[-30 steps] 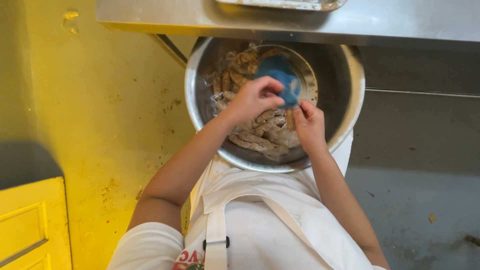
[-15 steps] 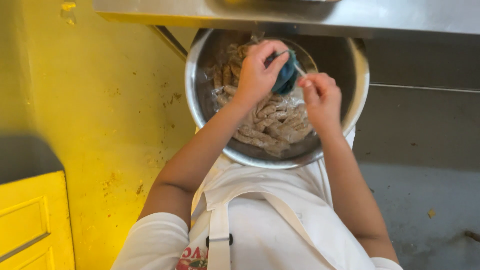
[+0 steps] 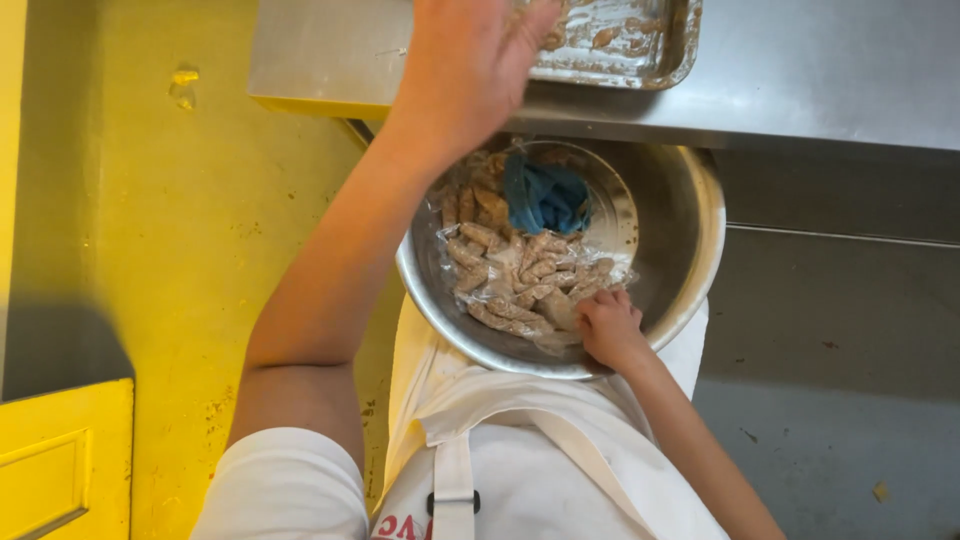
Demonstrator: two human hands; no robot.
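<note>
Overhead, the person's left hand [image 3: 470, 55] is raised to the steel counter [image 3: 800, 70] with the fingers spread and loose, gripping nothing that can be seen; its fingertips lie over the near edge of a shallow metal tray [image 3: 640, 45] smeared with brownish crumbs. Whether the fingertips actually touch the tray cannot be told, since the top of the frame cuts them off.

Lower down, the right hand [image 3: 608, 328] is curled inside a large round metal bowl [image 3: 690, 250], which sits just below the counter's edge and close against the person's white apron [image 3: 520, 450]. Its fingers are bent onto the near end of a heap of breaded, finger-shaped pieces [image 3: 520, 275] (pale tan, dusted with coating) that lie on a crinkled sheet of clear plastic film [image 3: 445, 255] lining the bowl. The hand seems to pinch one piece, though the knuckles hide the grip.

A crumpled blue cloth [image 3: 545, 195] rests at the far side of the bowl, touching the top of the heap. To the left a yellow wall [image 3: 150, 250] runs the height of the view.
</note>
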